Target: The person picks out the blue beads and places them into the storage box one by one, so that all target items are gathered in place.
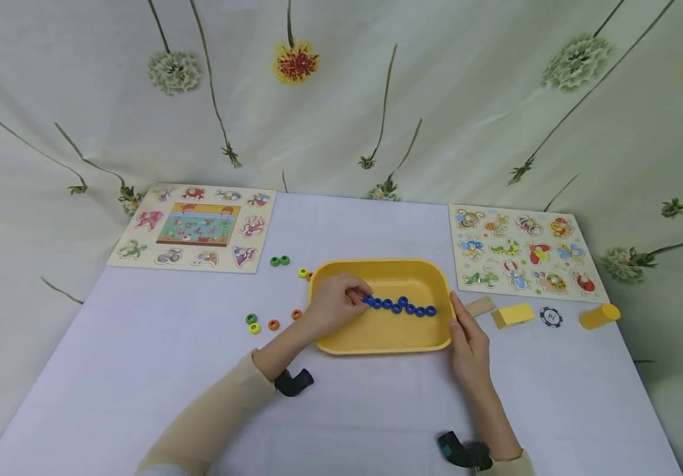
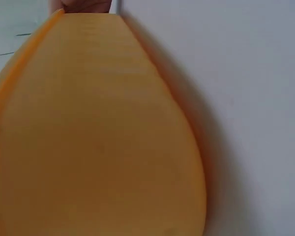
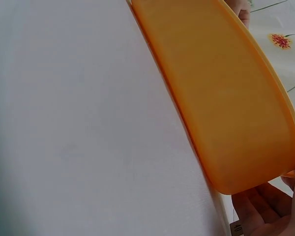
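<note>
A yellow tray lies on the white table, with a wavy row of blue beads across its inside. Reaching over the tray's left side, my left hand pinches the leftmost blue bead between thumb and fingers. My right hand grips the tray's right end, thumb at the rim. In the right wrist view, fingers of that hand bend against the tray's outer wall. The left wrist view is mostly filled by the tray's outer side; the beads are hidden there.
Left of the tray lie green beads, a yellow bead and orange beads. Picture puzzle boards stand at both back corners. To the right are a yellow block, a poker chip and a yellow cylinder.
</note>
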A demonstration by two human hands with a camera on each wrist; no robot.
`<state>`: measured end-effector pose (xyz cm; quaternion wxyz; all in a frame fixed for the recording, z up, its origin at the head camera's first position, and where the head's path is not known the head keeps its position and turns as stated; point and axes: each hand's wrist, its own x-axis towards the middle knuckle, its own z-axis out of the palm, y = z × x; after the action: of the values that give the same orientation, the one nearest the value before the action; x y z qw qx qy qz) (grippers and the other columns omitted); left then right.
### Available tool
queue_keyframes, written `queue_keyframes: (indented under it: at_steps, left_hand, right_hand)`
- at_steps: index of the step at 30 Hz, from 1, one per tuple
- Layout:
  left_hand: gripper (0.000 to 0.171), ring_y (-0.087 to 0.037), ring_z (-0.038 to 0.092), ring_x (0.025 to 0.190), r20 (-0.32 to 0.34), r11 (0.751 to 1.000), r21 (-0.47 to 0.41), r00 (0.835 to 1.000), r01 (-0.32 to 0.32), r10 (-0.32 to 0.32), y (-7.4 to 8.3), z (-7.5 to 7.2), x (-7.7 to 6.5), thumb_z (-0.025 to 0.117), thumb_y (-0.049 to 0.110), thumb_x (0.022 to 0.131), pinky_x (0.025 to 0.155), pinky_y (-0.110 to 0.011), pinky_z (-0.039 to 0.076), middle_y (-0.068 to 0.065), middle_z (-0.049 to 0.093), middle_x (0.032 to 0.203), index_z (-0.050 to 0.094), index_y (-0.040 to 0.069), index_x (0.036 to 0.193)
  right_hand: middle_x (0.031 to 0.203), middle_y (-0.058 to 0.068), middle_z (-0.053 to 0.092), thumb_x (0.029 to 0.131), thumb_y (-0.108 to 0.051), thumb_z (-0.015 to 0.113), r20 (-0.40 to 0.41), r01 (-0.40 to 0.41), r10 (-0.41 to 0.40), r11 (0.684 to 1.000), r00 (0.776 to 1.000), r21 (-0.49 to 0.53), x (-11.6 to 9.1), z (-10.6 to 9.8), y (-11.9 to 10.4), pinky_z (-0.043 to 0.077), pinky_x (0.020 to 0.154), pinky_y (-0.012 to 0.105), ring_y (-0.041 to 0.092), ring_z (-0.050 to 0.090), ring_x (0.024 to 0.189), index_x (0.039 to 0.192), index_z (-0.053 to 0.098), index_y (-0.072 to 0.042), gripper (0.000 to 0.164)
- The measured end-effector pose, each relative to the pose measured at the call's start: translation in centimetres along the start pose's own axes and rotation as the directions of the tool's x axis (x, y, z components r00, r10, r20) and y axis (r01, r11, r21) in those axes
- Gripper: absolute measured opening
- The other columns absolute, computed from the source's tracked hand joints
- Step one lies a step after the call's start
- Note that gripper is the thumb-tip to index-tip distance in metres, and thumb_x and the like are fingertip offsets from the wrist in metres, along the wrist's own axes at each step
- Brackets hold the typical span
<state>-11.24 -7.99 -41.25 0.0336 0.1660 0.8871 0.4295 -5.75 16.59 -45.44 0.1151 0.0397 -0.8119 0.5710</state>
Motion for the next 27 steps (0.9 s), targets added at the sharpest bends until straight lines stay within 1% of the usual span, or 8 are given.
queue_keyframes:
  at_steps: [3,5,8,12,17,19,24,27]
  left_hand:
    - [0.015,-0.006,0.054,0.065,0.076,1.0,-0.003,0.997,0.016,-0.015,-0.1,1.0,0.4,0.068,0.007,0.073,0.058,-0.017,0.046,-0.003,0.062,0.082,0.067,0.006,0.088]
    - [0.014,-0.006,0.054,0.064,0.116,0.999,-0.003,0.993,0.032,-0.031,-0.3,1.6,0.7,0.067,0.007,0.074,0.058,-0.016,0.046,-0.001,0.062,0.08,0.067,0.006,0.088]
    - [0.013,-0.005,0.054,0.063,0.145,0.999,0.018,0.989,0.034,-0.036,-0.5,2.5,1.1,0.067,0.006,0.073,0.059,-0.016,0.046,0.001,0.061,0.076,0.067,0.007,0.086]
    - [0.013,-0.003,0.053,0.062,0.149,0.995,0.101,0.989,-0.008,-0.007,-0.8,3.6,1.6,0.067,0.005,0.071,0.059,-0.014,0.044,0.002,0.061,0.073,0.068,0.009,0.083]
    - [0.014,-0.004,0.05,0.065,0.161,0.97,0.228,0.986,-0.079,0.042,-0.4,4.6,2.2,0.065,0.005,0.071,0.061,-0.014,0.042,0.003,0.061,0.076,0.07,0.01,0.083]
    - [0.016,-0.006,0.05,0.066,0.167,0.96,0.266,0.985,-0.091,0.047,-0.3,4.7,2.2,0.065,0.004,0.07,0.062,-0.015,0.042,0.002,0.062,0.077,0.07,0.01,0.084]
    - [0.021,-0.007,0.05,0.068,0.197,0.932,0.343,0.979,-0.12,0.054,0.0,4.9,2.0,0.066,0.005,0.071,0.063,-0.016,0.044,0.0,0.062,0.082,0.07,0.009,0.091]
    - [0.024,-0.006,0.049,0.068,0.185,0.922,0.364,0.981,-0.129,0.064,0.0,4.7,1.7,0.068,0.008,0.072,0.063,-0.016,0.044,0.001,0.06,0.083,0.068,0.009,0.096]
  right_hand:
    - [0.136,-0.001,0.041,0.093,-0.007,0.038,0.002,-0.011,0.011,1.0,1.0,-0.005,0.1,0.1,1.4,0.028,0.096,0.009,0.011,0.035,0.127,0.133,0.041,-0.018,0.041]
    - [0.136,-0.009,0.04,0.094,-0.011,0.038,0.004,-0.021,0.021,1.0,1.0,-0.011,0.1,0.1,2.2,0.028,0.097,0.01,0.006,0.034,0.127,0.133,0.04,-0.025,0.041]
    - [0.136,-0.011,0.04,0.095,-0.014,0.037,0.005,-0.013,0.013,1.0,1.0,-0.02,0.1,0.1,2.6,0.028,0.098,0.011,0.005,0.033,0.127,0.133,0.039,-0.028,0.04]
    - [0.135,-0.01,0.041,0.094,-0.015,0.038,-0.003,-0.006,0.006,0.999,1.0,-0.032,0.1,0.0,2.5,0.028,0.098,0.011,0.006,0.034,0.126,0.133,0.04,-0.026,0.04]
    - [0.135,-0.008,0.041,0.094,-0.011,0.039,-0.016,-0.025,0.024,0.999,1.0,-0.038,-0.1,-0.4,2.1,0.029,0.096,0.009,0.005,0.035,0.126,0.132,0.04,-0.024,0.041]
    - [0.136,-0.003,0.042,0.093,-0.007,0.039,-0.016,-0.021,0.021,0.999,1.0,-0.025,-0.1,-0.5,1.4,0.029,0.096,0.008,0.007,0.035,0.126,0.133,0.041,-0.019,0.041]
    - [0.134,0.01,0.043,0.091,0.0,0.039,-0.028,0.024,-0.024,1.0,0.999,-0.016,-0.3,-0.5,-0.6,0.029,0.095,0.008,0.016,0.037,0.125,0.131,0.042,-0.004,0.04]
    - [0.134,0.011,0.043,0.091,0.0,0.039,-0.027,0.024,-0.025,0.999,0.999,-0.021,-0.4,-0.5,-0.9,0.029,0.095,0.008,0.018,0.037,0.125,0.13,0.042,-0.002,0.04]
